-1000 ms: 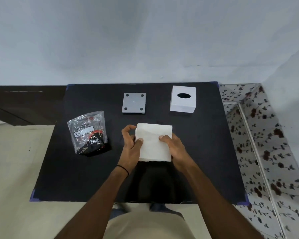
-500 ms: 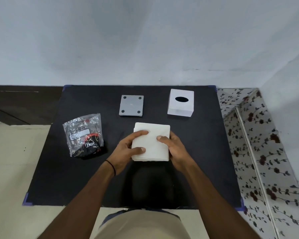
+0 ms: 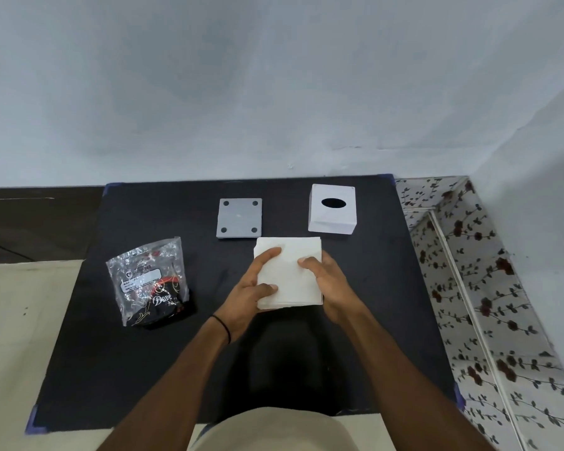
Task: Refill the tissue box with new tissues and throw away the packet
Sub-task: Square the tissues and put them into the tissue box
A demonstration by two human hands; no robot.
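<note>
Both hands are on the stack, mid-table, a bit toward the far edge. The left hand grips its left side, fingers laid over the top and thumb on the near-left part. The right hand clamps the right side with fingertips on top. Its thumb is hidden, so I can't tell where it sits. I also can't tell from this angle whether the stack is lifted or resting on the table.

The white box is near the far right corner, slot up, just beyond the stack and not touching it. A grey plate with four dark pads lies by the far edge, left of the box. It looks like the box's bottom cover, feet up. The crumpled packet is near the left edge, well apart from the hands, and looks empty.

My read of the step in hand: squaring the stack before loading.
- Even pressure from both sides, so sheets don't fan or slide. The stack is soft and will sag if held by one edge.
- Align the edges now; the box looks only slightly wider than the stack.
- Either flip the box open side up or lower it over the stack. The second is likely cleaner.
- Tease the top sheet through the slot before fitting the plate.
- Packet goes in the bin last. No bin in view.
</note>
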